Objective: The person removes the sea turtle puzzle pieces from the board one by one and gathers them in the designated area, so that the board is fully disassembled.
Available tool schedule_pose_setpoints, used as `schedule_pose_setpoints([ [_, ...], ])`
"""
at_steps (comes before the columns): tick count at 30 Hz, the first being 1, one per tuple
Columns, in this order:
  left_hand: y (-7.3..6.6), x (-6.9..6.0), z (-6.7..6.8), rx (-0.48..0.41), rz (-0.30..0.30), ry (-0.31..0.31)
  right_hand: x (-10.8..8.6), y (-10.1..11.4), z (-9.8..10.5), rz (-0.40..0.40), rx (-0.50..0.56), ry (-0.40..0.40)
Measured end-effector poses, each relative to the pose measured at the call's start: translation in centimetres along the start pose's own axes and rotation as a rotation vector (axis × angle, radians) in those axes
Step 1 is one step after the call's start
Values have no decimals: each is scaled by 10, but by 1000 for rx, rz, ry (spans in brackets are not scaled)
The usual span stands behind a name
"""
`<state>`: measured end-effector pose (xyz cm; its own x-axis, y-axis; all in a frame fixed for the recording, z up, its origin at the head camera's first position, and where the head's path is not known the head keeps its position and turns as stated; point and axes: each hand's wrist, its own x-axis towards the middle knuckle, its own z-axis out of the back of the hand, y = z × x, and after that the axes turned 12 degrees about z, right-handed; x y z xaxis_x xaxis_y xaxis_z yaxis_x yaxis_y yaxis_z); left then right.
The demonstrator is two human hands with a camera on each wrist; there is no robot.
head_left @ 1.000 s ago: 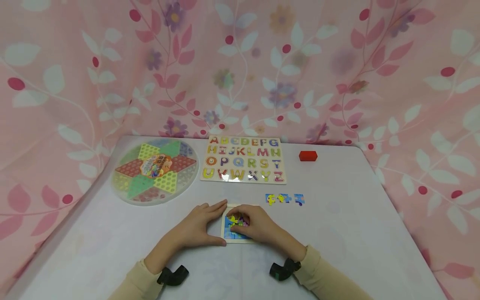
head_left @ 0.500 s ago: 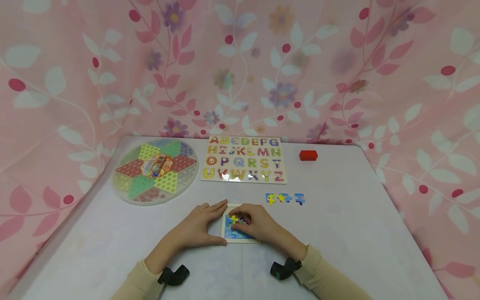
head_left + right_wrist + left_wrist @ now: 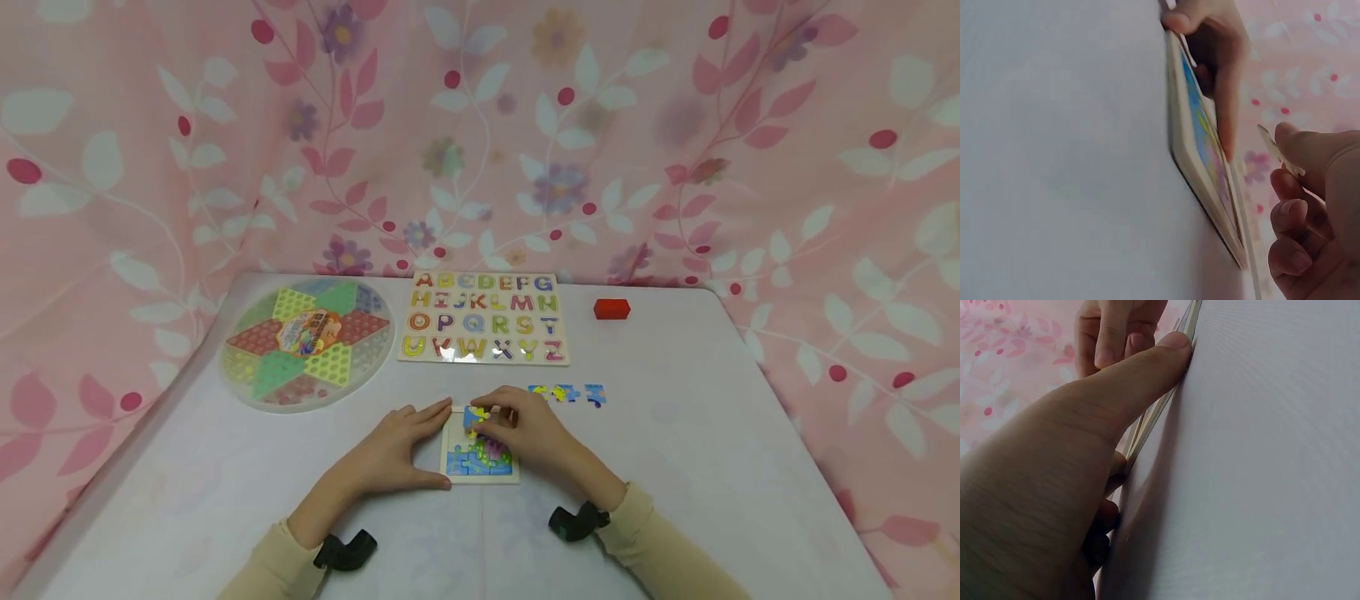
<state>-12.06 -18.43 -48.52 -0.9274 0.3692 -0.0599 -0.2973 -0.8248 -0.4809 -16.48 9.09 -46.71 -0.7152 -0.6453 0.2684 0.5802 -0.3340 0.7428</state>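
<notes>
A small framed jigsaw [image 3: 480, 479] lies near the table's front, with blue, green and purple pieces along its lower part. My left hand [image 3: 397, 450] rests at its left side, thumb and fingers spread and touching the frame's edge. My right hand [image 3: 528, 425] pinches a blue and yellow piece [image 3: 471, 418] above the upper part of the frame. In the right wrist view that piece [image 3: 1279, 150] is held between thumb and fingertips, clear of the frame [image 3: 1188, 134]. The left wrist view shows the left thumb [image 3: 1147, 365] against the frame's edge.
Loose jigsaw pieces [image 3: 595, 393] lie in a row behind the right hand. Farther back stand out an alphabet board [image 3: 483, 319], a round star-patterned game board [image 3: 307, 343] and a red block [image 3: 612, 309]. A pink floral curtain [image 3: 480, 133] hangs behind the table.
My right hand has risen from the jigsaw and moved slightly right and back, with a blue and yellow piece lifted in its fingers. The left hand stays at the frame.
</notes>
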Motion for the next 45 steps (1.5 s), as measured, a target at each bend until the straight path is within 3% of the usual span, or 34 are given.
schedule_pose_setpoints([
  [13, 1, -1, -1, 5, 8, 13, -53, -36, 37, -107, -32, -139],
  [23, 4, 1, 2, 2, 2, 10, -55, -44, 45, 21, -142, -74],
  [45, -2, -1, 3, -8, 12, 32, -62, -43, 50, -6, -228, -22],
])
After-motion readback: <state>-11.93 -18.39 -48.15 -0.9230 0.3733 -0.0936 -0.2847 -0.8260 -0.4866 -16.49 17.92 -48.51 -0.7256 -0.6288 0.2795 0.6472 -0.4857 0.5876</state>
